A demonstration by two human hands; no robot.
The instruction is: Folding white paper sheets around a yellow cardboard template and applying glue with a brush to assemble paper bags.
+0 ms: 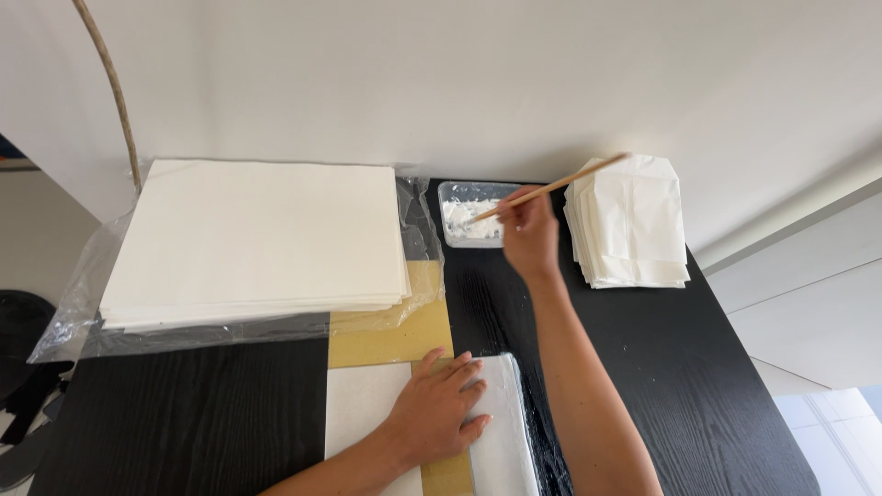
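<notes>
I am pressing my left hand [439, 404] flat on a folded white sheet [501, 432] lying on the black worktop [202, 413]. My right hand [528, 234] is pinching a thin wooden stick [551, 188], dipping its tip into the clear tray of white paste [469, 216]. A stack of folded pieces [629, 225] is sitting done beside the tray, I think. A big pile of flat paper [253, 239] is waiting.
</notes>
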